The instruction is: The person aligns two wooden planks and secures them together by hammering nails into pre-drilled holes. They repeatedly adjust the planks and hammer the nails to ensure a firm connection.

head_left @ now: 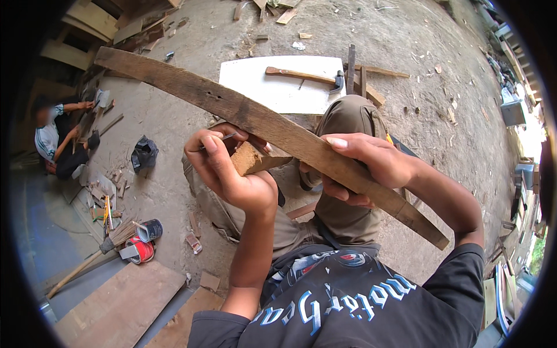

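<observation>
A long, weathered wooden plank [255, 119] slants across my lap from upper left to lower right. My right hand [377, 165] grips its lower part, thumb on top and fingers curled underneath. Below the plank's middle, my left hand [232, 168] is closed around a short wood piece [246, 158], its rough cut end facing up. A thin metal nail [226, 137] is pinched between that hand's thumb and fingers. Some left fingertips are hidden by the plank. Beyond my knees, a hammer [301, 74] with a wooden handle lies on a white board [261, 95].
Wood strips [362, 81] lie beside the white board. At left another person [58, 136] sits handling wood, near a black plastic bag [144, 153]. Paint cans [149, 230], a broom [119, 234] and flat boards [122, 304] lie at lower left. Wood scraps litter the floor.
</observation>
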Demonstrator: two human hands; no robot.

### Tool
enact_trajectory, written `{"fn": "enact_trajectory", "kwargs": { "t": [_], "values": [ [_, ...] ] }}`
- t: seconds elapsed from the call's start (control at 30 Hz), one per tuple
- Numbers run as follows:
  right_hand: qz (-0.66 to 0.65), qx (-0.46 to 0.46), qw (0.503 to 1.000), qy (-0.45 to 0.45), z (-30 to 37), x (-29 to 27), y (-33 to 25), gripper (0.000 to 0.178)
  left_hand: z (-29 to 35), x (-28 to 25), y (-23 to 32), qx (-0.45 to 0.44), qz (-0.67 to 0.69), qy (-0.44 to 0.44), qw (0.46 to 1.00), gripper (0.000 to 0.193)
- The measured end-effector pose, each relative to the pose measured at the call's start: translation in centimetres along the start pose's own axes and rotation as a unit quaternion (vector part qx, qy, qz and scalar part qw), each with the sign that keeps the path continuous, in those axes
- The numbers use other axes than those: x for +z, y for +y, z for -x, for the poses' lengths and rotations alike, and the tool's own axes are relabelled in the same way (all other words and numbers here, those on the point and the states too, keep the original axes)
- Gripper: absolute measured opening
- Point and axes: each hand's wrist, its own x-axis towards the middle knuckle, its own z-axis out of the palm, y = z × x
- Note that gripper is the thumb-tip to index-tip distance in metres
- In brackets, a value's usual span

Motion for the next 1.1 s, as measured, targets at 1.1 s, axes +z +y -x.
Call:
{"fn": "enact_trajectory", "kwargs": {
  "t": [1.1],
  "values": [
    [-0.023, 0.03, 0.997, -0.068, 0.8, -1.6, 1.4, 0.042, 2.7, -0.6, 1.6, -0.001, -0.043, -0.069, 0.997, 0.025]
  ]
}}
